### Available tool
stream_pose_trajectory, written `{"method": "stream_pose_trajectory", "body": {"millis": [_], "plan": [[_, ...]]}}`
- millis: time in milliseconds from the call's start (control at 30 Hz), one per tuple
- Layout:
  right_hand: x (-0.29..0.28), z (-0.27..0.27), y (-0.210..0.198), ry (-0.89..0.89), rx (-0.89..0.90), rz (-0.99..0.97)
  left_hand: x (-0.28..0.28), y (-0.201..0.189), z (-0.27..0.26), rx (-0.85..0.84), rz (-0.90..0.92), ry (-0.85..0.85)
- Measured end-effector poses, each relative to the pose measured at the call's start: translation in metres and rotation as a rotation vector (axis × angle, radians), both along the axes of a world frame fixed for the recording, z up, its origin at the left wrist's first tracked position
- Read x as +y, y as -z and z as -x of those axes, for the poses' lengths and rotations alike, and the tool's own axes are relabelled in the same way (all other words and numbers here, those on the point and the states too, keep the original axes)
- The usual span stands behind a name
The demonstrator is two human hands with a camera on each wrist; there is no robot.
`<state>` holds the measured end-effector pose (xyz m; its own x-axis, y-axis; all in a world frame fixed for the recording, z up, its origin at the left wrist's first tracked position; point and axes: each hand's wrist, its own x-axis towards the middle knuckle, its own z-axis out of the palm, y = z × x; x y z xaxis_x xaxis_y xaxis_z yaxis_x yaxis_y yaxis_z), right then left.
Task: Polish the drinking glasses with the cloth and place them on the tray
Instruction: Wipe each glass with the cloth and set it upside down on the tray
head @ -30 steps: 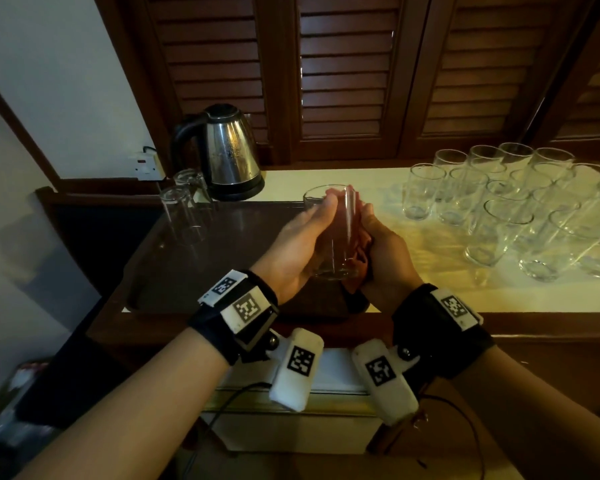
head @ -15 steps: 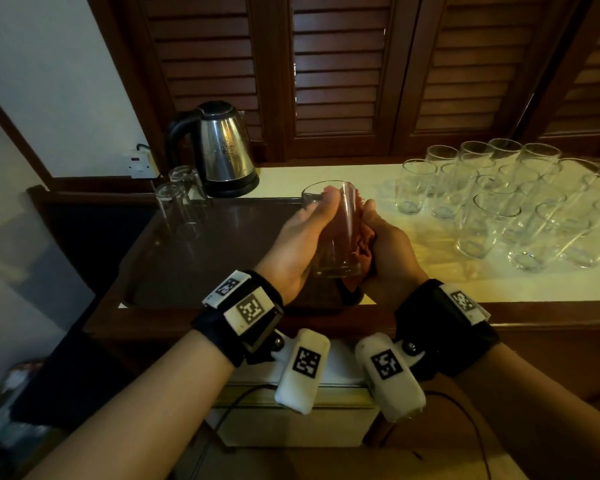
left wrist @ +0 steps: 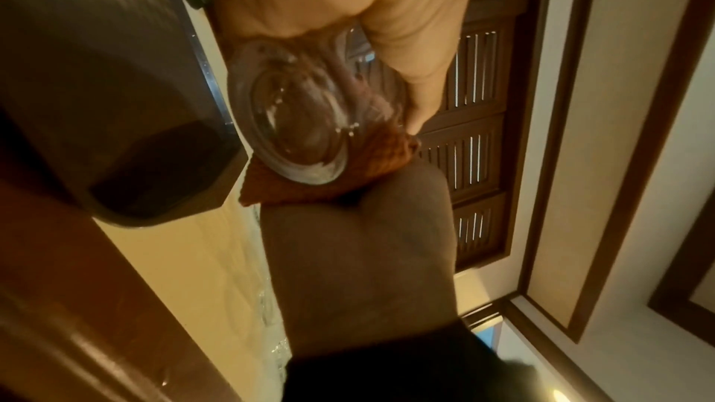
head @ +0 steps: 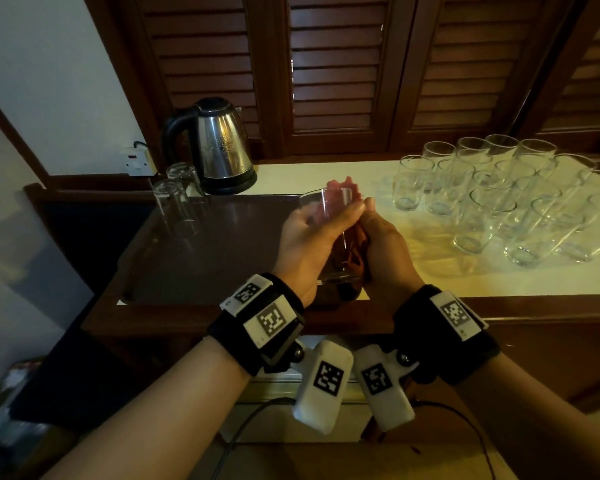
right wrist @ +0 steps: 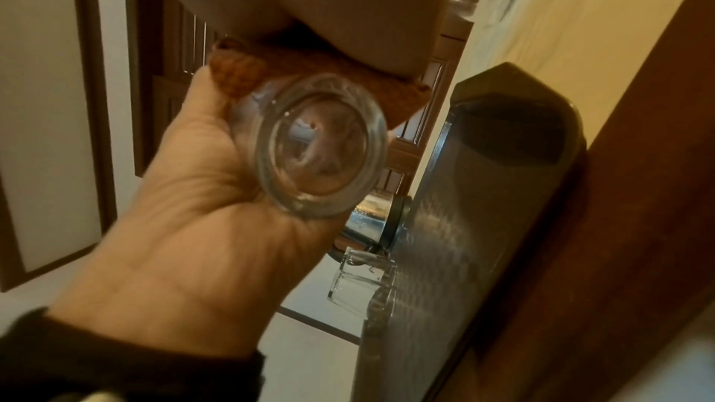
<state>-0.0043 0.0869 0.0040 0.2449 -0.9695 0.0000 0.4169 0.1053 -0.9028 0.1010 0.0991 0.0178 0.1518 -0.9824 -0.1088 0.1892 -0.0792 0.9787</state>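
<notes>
My left hand (head: 309, 237) is wrapped around a drinking glass (head: 329, 216), fingers curled over its side, thumb on the near wall. Glass held above the tray, rim tilted away toward 12 o'clock, thick base toward me. In the right wrist view the base (right wrist: 321, 145) sits against my left palm.

My right hand (head: 385, 247) is at 3 o'clock of the glass, touching it, fingers closed on the reddish-brown cloth (head: 355, 244) and pressing it to the glass wall. Cloth bunched between right palm and glass; a pink tuft shows at the rim, at 12 o'clock. Cannot tell whether that tuft is inside the glass or behind it. In the left wrist view the cloth (left wrist: 390, 149) lies under the base.

The dark tray (head: 205, 258) is below and at 9 o'clock of the hands. Two glasses (head: 177, 199) stand rim down in its far left corner, at 10 o'clock. A steel kettle (head: 219, 147) is just beyond them at 11 o'clock, off the tray.

A cluster of glasses (head: 492, 199) stands upright on the pale counter (head: 430, 282) at 2 o'clock, well apart from the hands.
</notes>
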Motion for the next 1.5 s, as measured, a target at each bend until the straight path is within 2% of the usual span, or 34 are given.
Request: {"method": "stream_pose_trajectory", "body": {"millis": [233,333,433,633,800,1033,1233,1500], "plan": [[0.002,0.006,0.002,-0.175,-0.134,-0.328,-0.01,-0.01,-0.007,0.147,-0.15,0.003],[-0.004,0.015,-0.001,-0.187,-0.095,-0.386,-0.012,-0.012,-0.01,0.267,-0.128,0.037],[-0.009,0.022,-0.001,-0.12,-0.168,-0.379,-0.015,-0.007,-0.016,0.341,-0.02,0.059],[-0.011,0.017,-0.007,-0.033,-0.322,-0.398,-0.018,-0.003,-0.022,0.114,0.195,0.242],[-0.018,0.009,-0.011,-0.021,-0.298,-0.442,-0.022,-0.006,-0.024,-0.001,0.243,0.415],[-0.02,0.012,-0.02,-0.105,-0.189,-0.387,-0.033,-0.01,-0.034,-0.052,0.334,0.344],[-0.025,0.006,-0.019,-0.078,-0.167,-0.371,-0.027,-0.001,-0.025,-0.026,0.343,0.344],[-0.021,0.004,-0.014,-0.041,0.012,-0.308,-0.037,-0.003,-0.039,-0.193,0.387,0.331]]}}
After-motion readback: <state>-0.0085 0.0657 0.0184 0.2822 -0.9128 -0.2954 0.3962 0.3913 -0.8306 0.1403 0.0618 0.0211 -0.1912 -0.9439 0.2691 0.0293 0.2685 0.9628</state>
